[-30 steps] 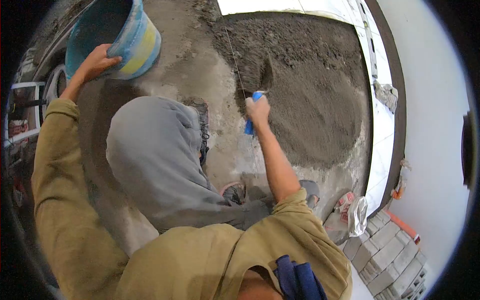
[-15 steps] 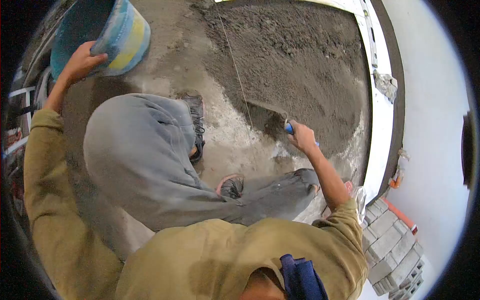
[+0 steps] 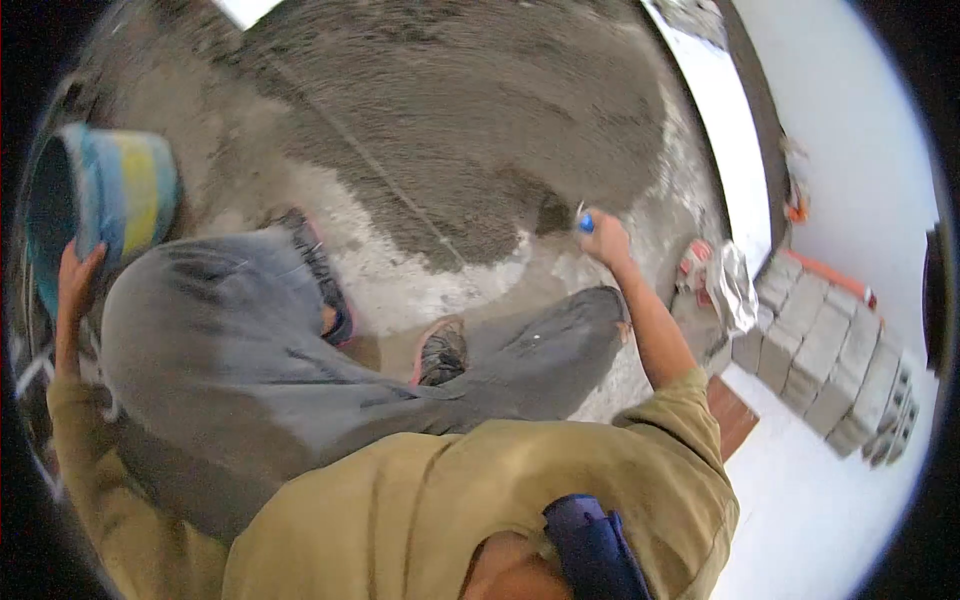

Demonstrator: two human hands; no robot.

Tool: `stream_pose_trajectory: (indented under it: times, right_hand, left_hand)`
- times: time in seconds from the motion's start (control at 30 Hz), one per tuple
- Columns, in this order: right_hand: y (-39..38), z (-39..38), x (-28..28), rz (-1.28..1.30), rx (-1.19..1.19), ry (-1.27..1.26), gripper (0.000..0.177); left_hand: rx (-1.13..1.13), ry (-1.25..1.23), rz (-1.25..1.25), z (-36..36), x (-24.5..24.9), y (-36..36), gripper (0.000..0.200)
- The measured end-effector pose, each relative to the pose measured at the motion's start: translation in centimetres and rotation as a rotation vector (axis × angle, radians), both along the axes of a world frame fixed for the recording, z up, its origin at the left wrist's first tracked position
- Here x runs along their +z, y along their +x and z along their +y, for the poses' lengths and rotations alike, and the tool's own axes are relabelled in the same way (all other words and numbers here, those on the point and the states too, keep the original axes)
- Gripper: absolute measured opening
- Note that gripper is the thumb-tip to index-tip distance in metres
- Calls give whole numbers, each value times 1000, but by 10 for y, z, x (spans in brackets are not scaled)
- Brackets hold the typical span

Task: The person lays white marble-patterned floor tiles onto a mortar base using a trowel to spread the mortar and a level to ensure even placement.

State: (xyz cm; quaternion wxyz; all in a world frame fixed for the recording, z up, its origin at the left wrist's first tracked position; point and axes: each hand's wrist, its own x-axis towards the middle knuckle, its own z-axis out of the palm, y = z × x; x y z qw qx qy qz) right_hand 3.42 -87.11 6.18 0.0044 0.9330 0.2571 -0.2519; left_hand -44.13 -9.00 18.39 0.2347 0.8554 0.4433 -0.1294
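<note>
My left hand (image 3: 78, 278) is closed on the rim of a blue bucket (image 3: 145, 190) with a yellow band, which is tipped so its mouth faces left. My right hand (image 3: 608, 242) grips a trowel by its blue handle (image 3: 586, 222). The trowel's blade is blurred and hard to make out against the near edge of the spread grey mortar (image 3: 490, 100). A thin string (image 3: 372, 165) runs slantwise over the mortar.
My bent legs (image 3: 230, 310) and shoes (image 3: 440, 352) are between the bucket and the trowel. At right are stacked concrete blocks (image 3: 820, 345), a crumpled plastic bag (image 3: 735, 288) and a white strip (image 3: 722, 130) beside the wall (image 3: 850, 170).
The view has turned, and the bucket now appears lower and farther left with my left hand still on it. My right hand keeps hold of the trowel by the mortar's edge.
</note>
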Motion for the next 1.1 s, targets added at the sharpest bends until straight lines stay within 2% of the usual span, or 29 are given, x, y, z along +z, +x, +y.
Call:
stream_pose_trajectory:
  times: [0.1,0.13,0.2,0.23,0.27,0.33,0.37,0.4,0.47,0.57,0.67,0.7,0.77,0.8,0.87,0.93,1.0,1.03,1.07,1.1]
  right_hand:
    - [62,-80,-61,-304,-342,145,37]
    - [78,-93,-67,-308,-359,152,37]
    - [82,-104,-85,-240,-579,93,40]
    - [65,-88,-77,-154,-630,137,37]
    - [41,-78,-80,-140,-634,143,37]
    - [1,-67,-87,-221,-317,119,39]
    - [-22,-64,-92,-169,-254,96,38]
    - [-44,-64,-97,-119,-191,71,38]
    - [-77,-32,-58,72,-191,6,37]
    - [-95,-7,-48,211,-110,79,33]
    - [-116,31,-43,265,-124,147,32]
    - [-114,35,-39,266,-122,154,32]
    - [-110,33,-28,304,77,-13,33]
    - [-106,23,-21,303,78,-13,33]
    - [-89,-11,-6,178,256,263,34]
    - [-71,-34,5,180,160,164,35]
    - [-49,-42,16,174,176,135,33]
    - [-42,-42,26,165,172,106,31]
    - [-31,-38,33,169,184,108,31]
    - [-15,-28,40,249,301,54,34]
  left_hand:
    - [55,31,-16,7,-7,-9,69]
    - [39,40,-21,1,-3,0,69]
    - [155,-158,-31,-14,10,9,76]
    - [88,-25,-21,-7,5,5,79]
    - [86,-14,-10,3,1,0,79]
    - [69,90,-4,9,-6,-8,79]
    - [2,388,15,29,-28,-28,73]
    - [6,388,24,27,-27,-26,73]
    - [12,201,-19,18,-19,-11,65]
    - [40,-64,-77,0,0,1,54]
    - [57,-4,-52,-12,11,-7,55]
    - [55,24,-56,-13,12,-3,55]
    - [48,70,-63,-16,11,5,56]
    - [45,90,-68,-18,10,9,56]
    - [54,75,-10,-21,15,17,59]
    - [74,57,56,-25,17,19,63]
    - [110,-34,-20,-27,16,18,62]
    - [67,203,0,-22,7,12,61]
    - [78,206,4,-15,4,5,61]
    - [91,148,-48,-23,8,10,61]
